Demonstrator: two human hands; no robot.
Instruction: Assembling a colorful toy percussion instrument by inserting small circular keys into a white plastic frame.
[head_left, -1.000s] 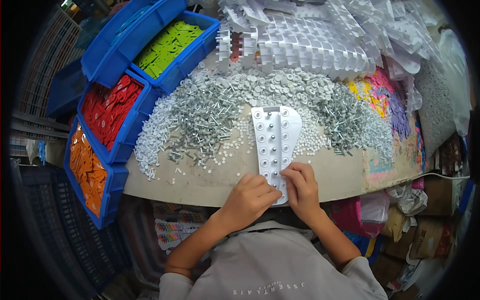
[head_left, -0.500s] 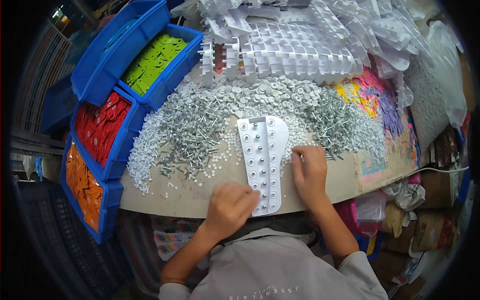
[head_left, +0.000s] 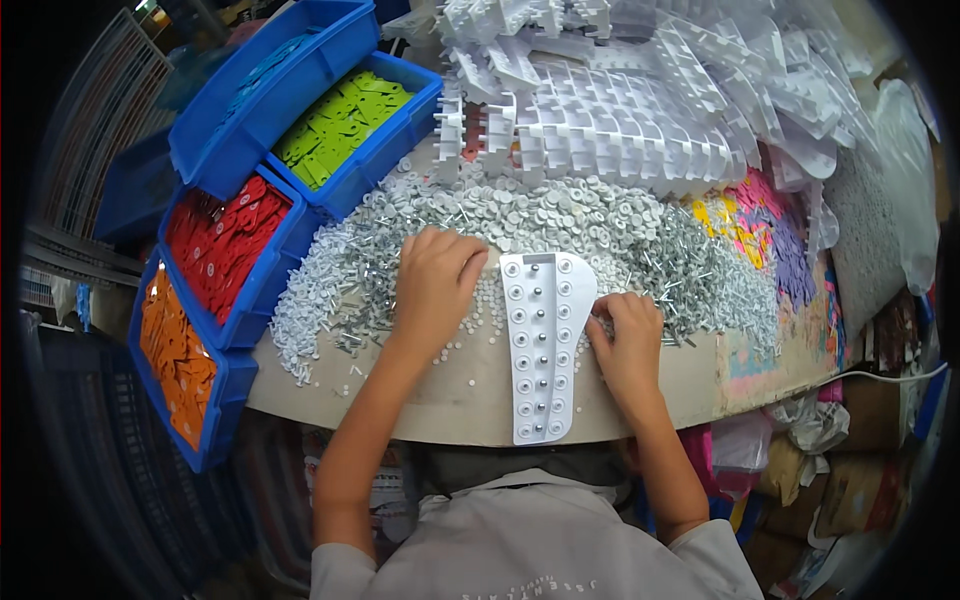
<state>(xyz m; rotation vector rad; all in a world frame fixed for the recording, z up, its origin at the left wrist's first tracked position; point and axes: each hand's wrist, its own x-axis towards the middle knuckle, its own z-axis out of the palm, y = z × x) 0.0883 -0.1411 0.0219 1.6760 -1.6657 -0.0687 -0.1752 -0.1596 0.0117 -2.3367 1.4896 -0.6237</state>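
Observation:
A white plastic tray-like part (head_left: 526,340) lies lengthwise before me near the table's front edge. Two columns of round white discs with metal centres run along it, with metal pins standing in the groove between them. My left hand (head_left: 436,285) is over the heap of metal pins (head_left: 370,285) and the white round caps (head_left: 560,210), left of the part's far end. Its fingers are curled down, tips hidden. My right hand (head_left: 628,330) rests just right of the part among small white discs (head_left: 588,345). Its thumb and fingers are pinched; anything in them is too small to see.
Blue bins hold red (head_left: 225,245), orange (head_left: 178,355) and lime green pieces (head_left: 340,120) at the left. White plastic frames (head_left: 620,125) are heaped at the back. More metal pins (head_left: 670,255) and purple pieces (head_left: 790,250) lie right. A white cable (head_left: 885,377) hangs past the right edge.
My left hand has moved from the near end of the white part up and away to the pin and cap heaps. The right hand stays beside the part. The whole view has shifted slightly.

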